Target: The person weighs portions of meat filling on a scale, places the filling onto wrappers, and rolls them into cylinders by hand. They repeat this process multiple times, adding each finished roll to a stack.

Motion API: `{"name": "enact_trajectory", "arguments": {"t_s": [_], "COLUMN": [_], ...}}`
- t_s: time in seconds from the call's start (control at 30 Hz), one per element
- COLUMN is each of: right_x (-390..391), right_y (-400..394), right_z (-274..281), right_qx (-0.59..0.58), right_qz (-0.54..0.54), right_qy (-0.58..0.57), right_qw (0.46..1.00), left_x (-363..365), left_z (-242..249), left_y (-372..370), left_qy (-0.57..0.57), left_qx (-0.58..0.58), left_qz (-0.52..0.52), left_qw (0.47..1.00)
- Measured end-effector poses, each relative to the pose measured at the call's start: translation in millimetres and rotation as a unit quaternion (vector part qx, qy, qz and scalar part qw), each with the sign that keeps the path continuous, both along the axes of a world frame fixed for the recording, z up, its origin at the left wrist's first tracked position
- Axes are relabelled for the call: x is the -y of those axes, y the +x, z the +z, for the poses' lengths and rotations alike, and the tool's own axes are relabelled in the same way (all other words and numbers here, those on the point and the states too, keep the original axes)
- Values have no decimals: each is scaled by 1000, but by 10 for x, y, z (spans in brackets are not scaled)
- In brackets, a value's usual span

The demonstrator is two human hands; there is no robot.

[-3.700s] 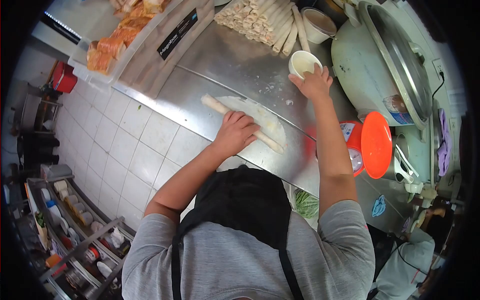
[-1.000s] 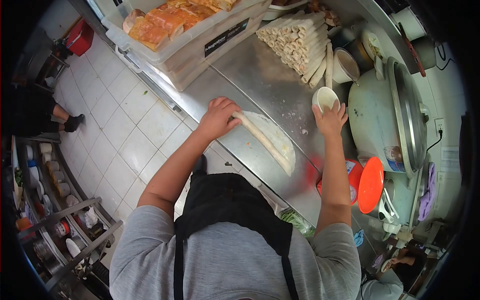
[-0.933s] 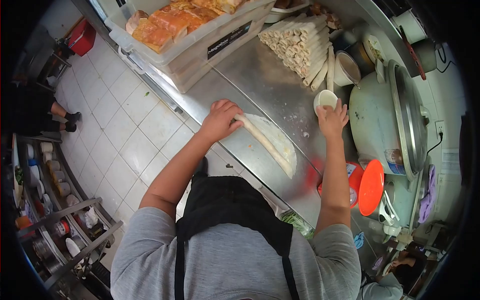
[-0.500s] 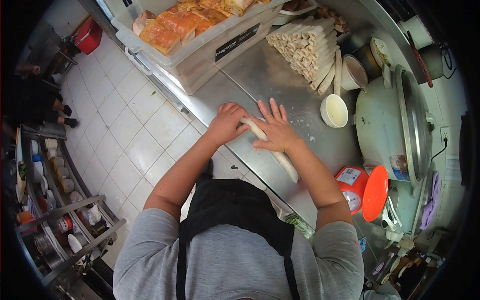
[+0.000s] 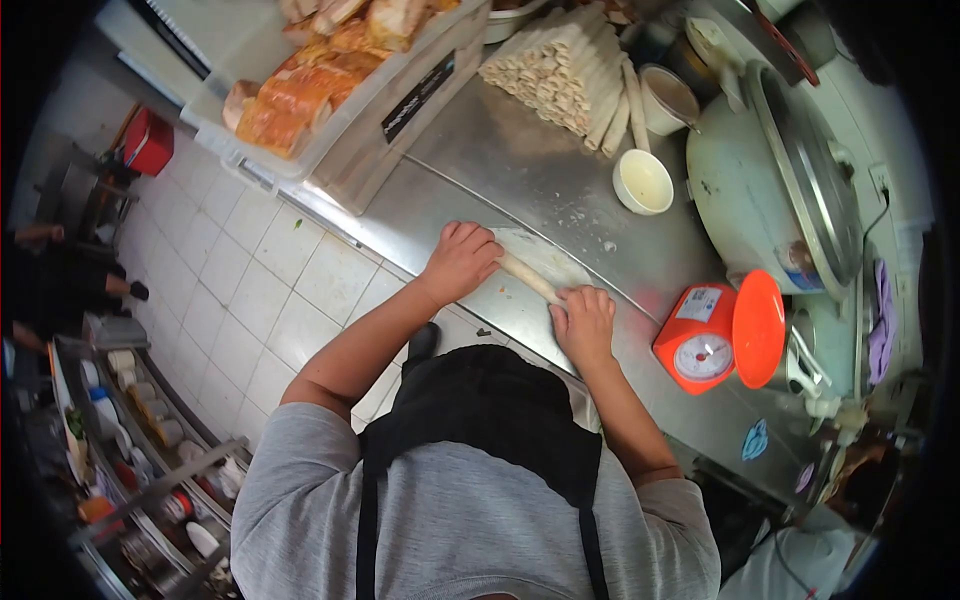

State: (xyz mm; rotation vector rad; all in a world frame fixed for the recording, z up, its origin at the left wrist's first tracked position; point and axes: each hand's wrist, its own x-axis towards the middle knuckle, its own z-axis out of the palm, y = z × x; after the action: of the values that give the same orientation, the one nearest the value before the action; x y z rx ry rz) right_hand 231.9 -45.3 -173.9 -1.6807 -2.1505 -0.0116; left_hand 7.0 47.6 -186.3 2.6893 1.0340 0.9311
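A pale rolled wrapper [image 5: 528,277] lies slantwise near the front edge of the steel table [image 5: 455,205]. My left hand [image 5: 464,262] has its fingers curled over the roll's upper left end. At the lower right end, my right hand [image 5: 587,320] closes its fingers on the roll. Behind the roll a flat, thin pale sheet [image 5: 550,257] shows on the metal. Further back sits a pile of similar rolls [image 5: 560,75], with a white bowl [image 5: 643,183] of pale liquid just in front of it.
A clear plastic tub [image 5: 370,150] of orange-coloured meat stands at the back left. On the right are a big lidded pot [image 5: 750,185] and an orange scale [image 5: 698,340]. A cup [image 5: 668,100] stands beside the pile. At far left, a person in dark clothes [image 5: 70,285] is partly visible.
My right hand has moved from the roll's middle, fingers spread, to its lower right end, fingers now curled. The pale sheet behind the roll now shows. The whole view has shifted.
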Motion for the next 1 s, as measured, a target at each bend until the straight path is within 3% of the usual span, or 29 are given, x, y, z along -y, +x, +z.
{"name": "enact_trajectory", "arguments": {"t_s": [0.17, 0.27, 0.3, 0.4, 0.73, 0.83, 1.0], "right_x": [-16, -76, -92, -102, -189, -222, -298], "right_y": [16, 4, -38, -220, -34, -232, -355], "right_z": [-36, -15, -33, 68, 37, 232, 91], "right_qx": [-116, -48, -19, -70, -108, -47, -51], "right_qz": [-80, -155, -187, -139, -84, -158, -152], "right_qy": [-1, -39, 4, 44, -110, -19, -36], "right_qw": [990, 986, 982, 987, 984, 986, 986], "left_x": [-262, -417, -461, -564, -403, -514, -637], "left_z": [36, 33, 26, 81, 52, 58, 182], "left_y": [-5, -4, 1, 40, 248, 277, 333], "left_qy": [-28, -44, -47, -54, -28, -55, -100], "left_qx": [22, 0, -9, -30, -25, -56, -144], "left_qz": [-56, -94, -103, -124, -175, -190, -200], "left_qw": [998, 995, 994, 990, 984, 979, 964]}}
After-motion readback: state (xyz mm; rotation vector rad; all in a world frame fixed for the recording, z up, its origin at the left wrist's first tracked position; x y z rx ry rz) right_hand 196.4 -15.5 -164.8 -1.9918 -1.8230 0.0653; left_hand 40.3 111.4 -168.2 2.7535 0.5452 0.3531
